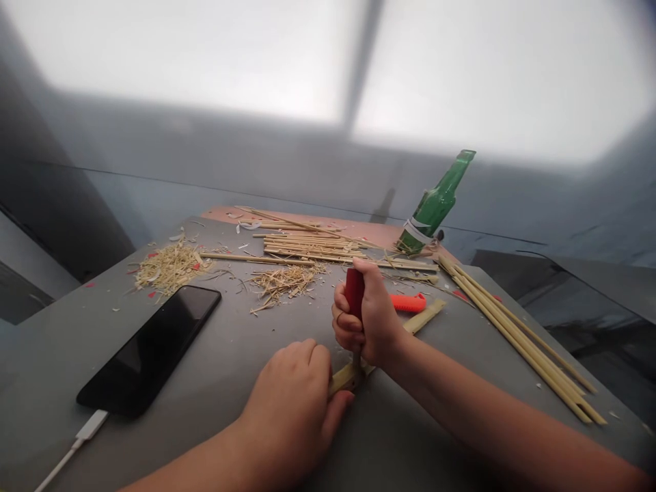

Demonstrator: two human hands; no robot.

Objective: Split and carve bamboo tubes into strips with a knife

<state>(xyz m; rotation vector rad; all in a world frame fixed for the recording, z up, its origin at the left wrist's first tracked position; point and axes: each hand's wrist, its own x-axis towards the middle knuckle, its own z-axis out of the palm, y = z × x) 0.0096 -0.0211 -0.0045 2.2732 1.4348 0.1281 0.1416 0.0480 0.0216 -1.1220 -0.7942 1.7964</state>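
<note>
My left hand is closed on the near end of a pale bamboo strip that lies slanting across the grey table. In my right hand is an upright tool with a red handle. Its narrow metal shaft points down and meets the strip just beyond my left fingers; the tip is hard to make out. An orange-red handled item lies behind my right wrist, partly hidden.
A black phone with a white cable lies at left. Behind are shavings piles and several thin sticks. A green bottle leans at the back right. Long bamboo sticks lie along the right edge.
</note>
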